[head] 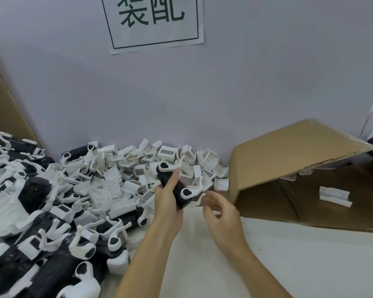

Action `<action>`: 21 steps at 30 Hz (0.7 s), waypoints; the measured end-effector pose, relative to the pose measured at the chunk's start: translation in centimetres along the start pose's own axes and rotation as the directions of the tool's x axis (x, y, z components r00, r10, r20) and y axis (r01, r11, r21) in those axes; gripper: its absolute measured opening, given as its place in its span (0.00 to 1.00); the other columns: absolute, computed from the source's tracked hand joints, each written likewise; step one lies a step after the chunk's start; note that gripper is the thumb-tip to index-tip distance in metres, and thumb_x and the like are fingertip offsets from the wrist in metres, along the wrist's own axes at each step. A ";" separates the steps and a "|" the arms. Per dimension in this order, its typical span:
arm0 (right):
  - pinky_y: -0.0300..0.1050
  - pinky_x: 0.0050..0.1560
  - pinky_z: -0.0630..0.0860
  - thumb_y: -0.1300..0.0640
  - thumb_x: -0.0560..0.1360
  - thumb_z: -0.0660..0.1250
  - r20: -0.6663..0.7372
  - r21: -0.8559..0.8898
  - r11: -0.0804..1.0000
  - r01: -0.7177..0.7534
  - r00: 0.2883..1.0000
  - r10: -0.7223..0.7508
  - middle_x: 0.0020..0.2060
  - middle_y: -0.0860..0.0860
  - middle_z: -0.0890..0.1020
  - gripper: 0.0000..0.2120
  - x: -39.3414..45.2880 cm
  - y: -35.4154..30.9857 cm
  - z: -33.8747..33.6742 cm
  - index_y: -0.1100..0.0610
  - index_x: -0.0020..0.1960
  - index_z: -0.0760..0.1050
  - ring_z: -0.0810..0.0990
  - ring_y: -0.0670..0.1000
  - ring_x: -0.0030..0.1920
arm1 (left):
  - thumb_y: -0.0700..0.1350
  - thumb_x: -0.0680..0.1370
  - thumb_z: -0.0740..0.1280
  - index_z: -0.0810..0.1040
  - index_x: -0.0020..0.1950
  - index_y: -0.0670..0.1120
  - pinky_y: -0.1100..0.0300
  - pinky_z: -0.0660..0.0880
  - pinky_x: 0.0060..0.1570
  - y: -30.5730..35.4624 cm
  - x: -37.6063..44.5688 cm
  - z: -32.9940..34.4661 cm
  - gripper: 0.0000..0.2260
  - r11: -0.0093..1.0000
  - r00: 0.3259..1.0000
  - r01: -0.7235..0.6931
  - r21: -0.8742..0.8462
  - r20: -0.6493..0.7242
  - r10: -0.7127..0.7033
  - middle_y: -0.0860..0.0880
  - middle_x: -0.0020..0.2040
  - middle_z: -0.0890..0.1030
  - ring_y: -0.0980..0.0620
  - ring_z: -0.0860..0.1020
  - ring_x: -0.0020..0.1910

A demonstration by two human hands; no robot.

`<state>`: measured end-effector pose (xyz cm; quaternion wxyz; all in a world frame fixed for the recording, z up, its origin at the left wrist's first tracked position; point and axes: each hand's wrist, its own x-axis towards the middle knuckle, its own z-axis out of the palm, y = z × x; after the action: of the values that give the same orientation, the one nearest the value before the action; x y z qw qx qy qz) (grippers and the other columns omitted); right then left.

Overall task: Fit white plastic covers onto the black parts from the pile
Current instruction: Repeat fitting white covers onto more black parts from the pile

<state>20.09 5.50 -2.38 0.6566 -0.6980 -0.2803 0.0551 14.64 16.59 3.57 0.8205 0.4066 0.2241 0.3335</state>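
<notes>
Fingers (170, 183) of the left hand (167, 203) are curled round a black oblong plastic part (175, 187), index finger laid along its upper face, thumb hidden beneath. White curved plastic arms with black round pads sit at both ends of that part. Beside it, the right hand (221, 211) hangs with fingers loosely bent and narrowly spread, tips close to the part's near end; whether they touch a small white piece there cannot be told. Both forearms reach in over a pale cloth-covered table (289, 265).

Left of the held part, a near heap of black parts fitted with white arms (41, 244) lies on the table, several overlapping. Behind and around the held part, a pile of loose white plastic covers (121, 179), some with grey mesh panels, runs along the wall. Right of the held part lies an open brown corrugated cardboard box (289, 160) on its side, with one white plastic cover (334, 196) inside. Beyond the pile stands a pale grey wall (246, 82) bearing a white paper sign with green characters (154, 20).
</notes>
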 end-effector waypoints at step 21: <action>0.25 0.51 0.70 0.49 0.65 0.82 -0.056 -0.024 0.999 0.029 0.998 -0.030 0.55 0.35 0.79 0.30 0.1 0.2 0.2 0.43 0.63 0.72 0.76 0.37 0.57 | 0.38 0.83 0.59 0.75 0.59 0.40 0.47 0.81 0.47 -3.4 -0.4 -0.5 0.08 0.998 0.992 -0.055 -0.016 0.114 0.057 0.39 0.54 0.83 0.40 0.82 0.51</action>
<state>20.15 5.68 -2.59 0.6570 -0.7026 -0.2725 0.0227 15.27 15.05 0.55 0.8248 0.4261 0.1631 0.3339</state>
